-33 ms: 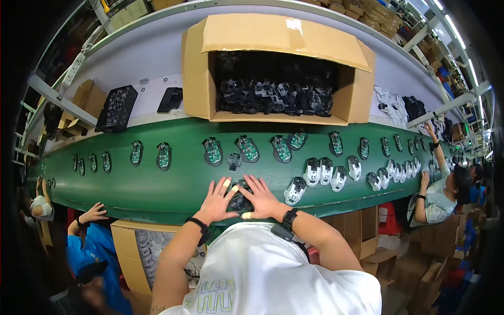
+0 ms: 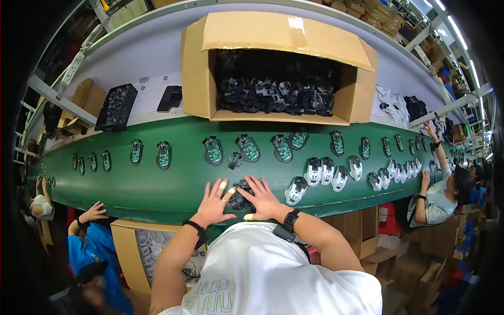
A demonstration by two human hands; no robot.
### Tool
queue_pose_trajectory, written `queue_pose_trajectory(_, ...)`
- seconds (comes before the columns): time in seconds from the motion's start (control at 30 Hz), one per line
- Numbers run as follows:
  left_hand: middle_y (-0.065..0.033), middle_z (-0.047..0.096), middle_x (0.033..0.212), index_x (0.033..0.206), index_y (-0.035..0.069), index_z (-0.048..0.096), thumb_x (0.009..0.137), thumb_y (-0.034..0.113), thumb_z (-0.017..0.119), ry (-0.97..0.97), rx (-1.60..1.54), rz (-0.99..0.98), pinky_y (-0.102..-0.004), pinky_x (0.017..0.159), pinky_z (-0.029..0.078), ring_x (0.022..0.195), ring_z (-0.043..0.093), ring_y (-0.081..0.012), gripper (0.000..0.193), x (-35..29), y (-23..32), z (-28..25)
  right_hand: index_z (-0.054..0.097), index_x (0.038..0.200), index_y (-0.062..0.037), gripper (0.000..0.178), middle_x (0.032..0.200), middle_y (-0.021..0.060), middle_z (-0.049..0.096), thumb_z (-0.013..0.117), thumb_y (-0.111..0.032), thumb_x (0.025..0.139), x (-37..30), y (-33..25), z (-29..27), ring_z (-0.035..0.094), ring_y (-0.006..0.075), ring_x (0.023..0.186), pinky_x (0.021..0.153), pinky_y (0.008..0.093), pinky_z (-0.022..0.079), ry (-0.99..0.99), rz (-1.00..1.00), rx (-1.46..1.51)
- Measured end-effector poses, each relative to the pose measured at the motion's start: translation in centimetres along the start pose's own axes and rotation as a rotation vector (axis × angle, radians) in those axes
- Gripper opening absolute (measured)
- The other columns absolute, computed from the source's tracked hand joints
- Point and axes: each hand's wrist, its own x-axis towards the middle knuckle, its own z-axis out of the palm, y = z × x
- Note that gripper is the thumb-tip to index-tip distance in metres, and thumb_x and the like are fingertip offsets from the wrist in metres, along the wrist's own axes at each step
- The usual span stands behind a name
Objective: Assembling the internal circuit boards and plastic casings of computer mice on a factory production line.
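My left hand (image 2: 214,205) lies over the green belt with its fingers spread. Opposite it, my right hand (image 2: 263,201) is also open, fingers stretched out. Between them sits a black plastic part (image 2: 239,196), partly hidden by my hands, which seem to touch its sides. Both hands have pale finger covers or tape on some fingers. Just beyond lies a small black plastic piece (image 2: 234,160). Farther back are mouse bases with green circuit boards (image 2: 248,148), in a row. Right of my hand stands a white-and-black mouse shell (image 2: 295,190), with several more beside it.
A large cardboard box (image 2: 357,97) of black plastic parts stands behind the green belt (image 2: 131,184). A black tray (image 2: 116,107) and a dark flat device (image 2: 169,98) lie left of it. Co-workers sit at both sides; a box of pale parts (image 2: 123,247) is at my left.
My hands and the black part between them have barely moved. The small black piece beyond looks slightly turned. The view has shifted a little.
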Motion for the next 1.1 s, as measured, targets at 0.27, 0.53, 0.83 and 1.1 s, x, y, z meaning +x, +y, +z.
queue_pose_trajectory(0.27,-0.0308,0.024,0.157,0.151,-0.002,0.032,0.062,0.048,0.089,0.228,-0.182,-0.444,-0.0602,0.117,0.021,0.146,0.021,-0.0498,0.117,-5.1,-2.5,-0.2,0.043,0.150,-0.0171,0.086,0.162,0.0238,0.024,0.068,-0.057,0.079,6.6,-1.4,2.9,0.021,0.0422,0.150,0.117,0.0654,0.017,0.041,-0.260,-0.018)
queue_pose_trajectory(0.53,-0.0294,0.026,0.157,0.154,0.000,0.025,0.078,0.040,0.076,0.483,-0.042,-0.970,-0.0678,0.114,0.015,0.146,0.022,-0.0479,0.100,-11.7,-6.5,1.7,0.042,0.150,-0.0149,0.086,0.162,0.0237,0.020,0.076,-0.047,0.077,15.5,-7.4,3.1,0.018,0.0439,0.151,0.116,0.0687,0.015,0.154,-0.267,0.210)
queue_pose_trajectory(0.83,-0.0331,-0.001,0.162,0.157,0.003,0.020,0.072,0.069,0.075,0.174,-0.201,-1.042,-0.0709,0.113,0.003,0.149,-0.006,-0.0534,0.121,-9.3,-7.1,0.4,0.042,0.148,-0.0043,0.075,0.163,0.0216,0.021,0.069,-0.035,0.086,4.8,-2.5,1.9,0.020,0.0387,0.152,0.122,0.0557,0.018,-0.196,-0.069,0.146)
queue_pose_trajectory(1.1,-0.0293,0.006,0.162,0.156,0.006,0.027,0.067,0.069,0.076,0.202,-0.177,-1.037,-0.0718,0.113,0.005,0.150,-0.001,-0.0510,0.119,-9.8,-7.7,1.1,0.036,0.154,-0.0155,0.095,0.162,0.0276,0.017,0.077,-0.047,0.075,15.2,-5.5,4.0,0.017,0.0489,0.149,0.119,0.0620,0.017,-0.192,-0.329,0.137)
